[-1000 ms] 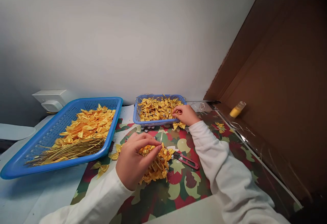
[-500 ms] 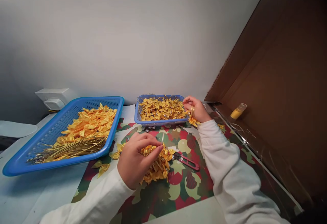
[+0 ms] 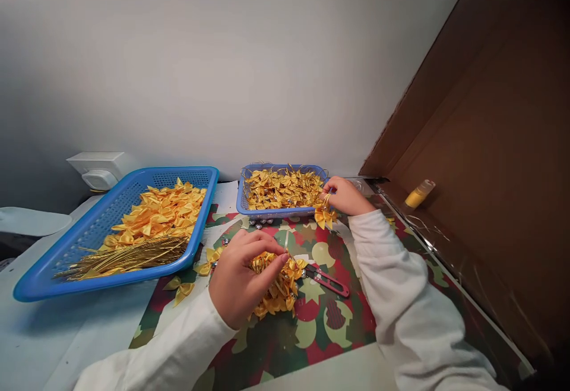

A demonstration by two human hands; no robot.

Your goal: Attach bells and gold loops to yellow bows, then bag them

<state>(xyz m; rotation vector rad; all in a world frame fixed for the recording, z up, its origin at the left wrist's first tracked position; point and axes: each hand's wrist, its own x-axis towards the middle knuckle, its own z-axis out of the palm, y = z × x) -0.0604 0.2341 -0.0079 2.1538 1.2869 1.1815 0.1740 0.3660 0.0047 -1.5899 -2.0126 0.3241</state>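
My left hand (image 3: 240, 278) is closed over a bunch of small yellow satin bows (image 3: 278, 287) resting on the patterned mat (image 3: 320, 331). My right hand (image 3: 345, 195) pinches a single yellow bow (image 3: 324, 216) that dangles just off the right front corner of the small blue basket (image 3: 249, 210). That basket is heaped with yellow bows and gold cord loops. Both arms wear white sleeves.
A large blue tray (image 3: 66, 248) at left holds loose yellow bows and a bundle of gold cords (image 3: 129, 257). Red-handled snips (image 3: 327, 281) lie on the mat beside the bunch. Two stray bows (image 3: 180, 289) lie near the tray. A brown cardboard wall (image 3: 490, 171) with a yellow bottle (image 3: 418, 194) stands right.
My right hand has drawn a bow out over the small basket's right edge, and it now hangs lower, in front of the basket corner. My left hand has stayed on the bunch.
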